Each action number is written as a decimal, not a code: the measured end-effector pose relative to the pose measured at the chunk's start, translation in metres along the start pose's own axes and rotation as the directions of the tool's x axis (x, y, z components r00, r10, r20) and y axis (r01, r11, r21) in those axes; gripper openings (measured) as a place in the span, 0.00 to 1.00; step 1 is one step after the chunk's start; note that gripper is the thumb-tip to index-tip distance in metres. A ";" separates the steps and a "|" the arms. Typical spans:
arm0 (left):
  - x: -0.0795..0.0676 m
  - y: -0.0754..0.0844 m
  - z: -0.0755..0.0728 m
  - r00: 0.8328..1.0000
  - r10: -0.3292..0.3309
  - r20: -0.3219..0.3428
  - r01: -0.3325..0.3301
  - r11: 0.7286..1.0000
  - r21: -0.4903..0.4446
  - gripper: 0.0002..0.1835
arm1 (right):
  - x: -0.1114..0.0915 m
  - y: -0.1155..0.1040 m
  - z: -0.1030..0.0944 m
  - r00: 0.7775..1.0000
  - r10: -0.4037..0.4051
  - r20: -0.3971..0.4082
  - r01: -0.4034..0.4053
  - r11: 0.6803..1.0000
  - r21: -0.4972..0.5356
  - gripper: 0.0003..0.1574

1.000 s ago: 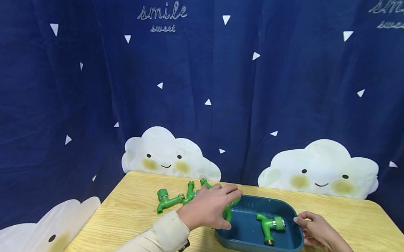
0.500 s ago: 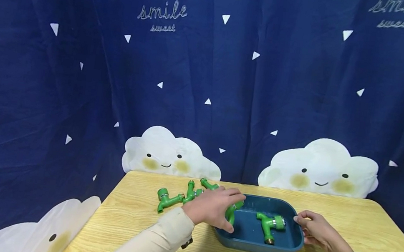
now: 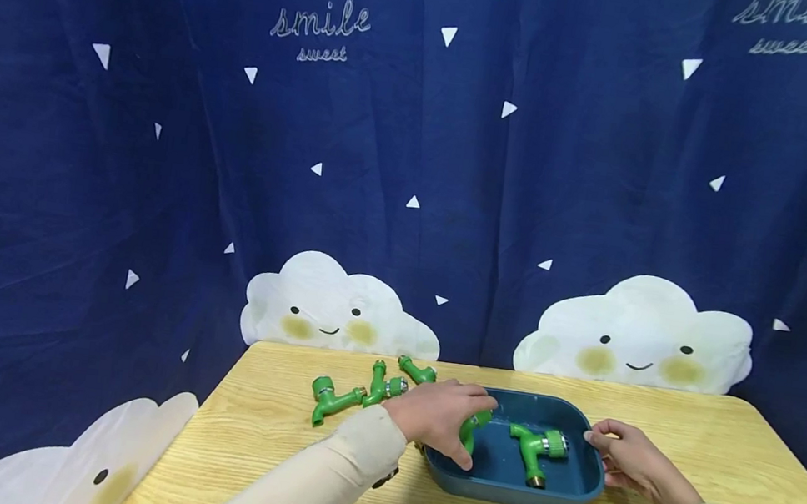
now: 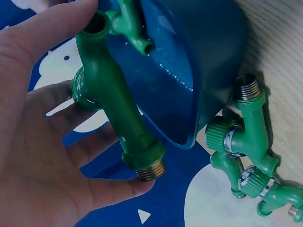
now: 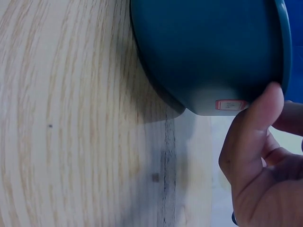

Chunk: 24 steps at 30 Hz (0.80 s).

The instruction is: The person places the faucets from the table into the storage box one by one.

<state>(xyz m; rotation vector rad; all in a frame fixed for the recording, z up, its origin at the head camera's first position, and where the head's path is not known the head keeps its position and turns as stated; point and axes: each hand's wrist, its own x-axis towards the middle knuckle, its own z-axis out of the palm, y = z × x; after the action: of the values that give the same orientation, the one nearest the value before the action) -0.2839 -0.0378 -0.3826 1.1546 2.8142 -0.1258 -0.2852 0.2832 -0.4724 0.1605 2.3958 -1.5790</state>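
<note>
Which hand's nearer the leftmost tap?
Left. The left hand is right of the leftmost tap, at the left end of the blue tub; the right hand is at its right end.

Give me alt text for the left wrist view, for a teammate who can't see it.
A left hand holds a green tap with a threaded, brass-coloured end at the mouth of a blue tub. A second tap lies inside the tub; three more green taps cluster outside it, lower right, on a wooden table.
</note>
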 end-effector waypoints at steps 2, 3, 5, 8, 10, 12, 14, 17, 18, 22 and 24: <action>0.002 0.000 -0.001 1.000 -0.003 0.009 0.003 1.000 0.001 0.48 | 0.000 0.000 0.000 1.000 0.001 0.001 -0.001 1.000 0.002 0.14; 0.004 0.001 -0.001 1.000 -0.006 0.015 0.006 1.000 0.001 0.48 | -0.001 0.000 0.001 1.000 0.001 0.001 -0.001 1.000 0.003 0.14; 0.005 0.001 -0.002 1.000 -0.010 0.022 0.010 1.000 0.000 0.48 | -0.001 -0.001 0.001 1.000 0.003 0.000 -0.003 1.000 0.005 0.14; 0.007 0.000 -0.003 0.999 -0.013 0.030 0.013 1.000 0.001 0.48 | -0.001 -0.001 0.001 1.000 0.004 -0.004 -0.004 1.000 0.005 0.15; 0.009 0.000 -0.003 0.999 -0.015 0.036 0.015 1.000 0.005 0.48 | 0.000 -0.001 0.001 1.000 0.003 -0.003 -0.003 1.000 0.005 0.15; 0.011 0.000 -0.002 0.999 -0.015 0.040 0.015 1.000 0.011 0.48 | 0.000 0.000 0.001 1.000 0.002 -0.002 -0.002 1.000 0.003 0.15; 0.013 0.000 -0.003 0.999 -0.016 0.043 0.015 1.000 0.016 0.48 | 0.000 0.000 0.000 1.000 0.002 -0.001 -0.002 1.000 0.004 0.15; 0.016 0.000 -0.003 0.999 -0.014 0.048 0.013 1.000 0.028 0.48 | 0.000 0.000 0.000 1.000 0.000 0.001 0.000 1.000 0.006 0.15; 0.018 0.001 -0.003 0.999 -0.013 0.049 0.011 0.999 0.031 0.48 | 0.000 0.000 0.000 1.000 -0.001 0.000 0.001 1.000 0.007 0.15; 0.022 0.001 -0.002 0.999 -0.008 0.046 0.007 0.999 0.041 0.48 | -0.001 -0.001 0.000 1.000 0.000 0.002 0.000 1.000 0.013 0.14; 0.024 0.001 -0.001 0.999 -0.007 0.047 0.005 0.999 0.041 0.48 | -0.001 -0.001 0.000 1.000 0.002 0.002 -0.002 1.000 0.011 0.14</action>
<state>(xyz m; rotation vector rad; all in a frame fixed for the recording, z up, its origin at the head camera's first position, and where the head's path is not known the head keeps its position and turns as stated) -0.3001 -0.0203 -0.3844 1.1356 2.7871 -0.2095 -0.2841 0.2822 -0.4709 0.1636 2.3851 -1.5911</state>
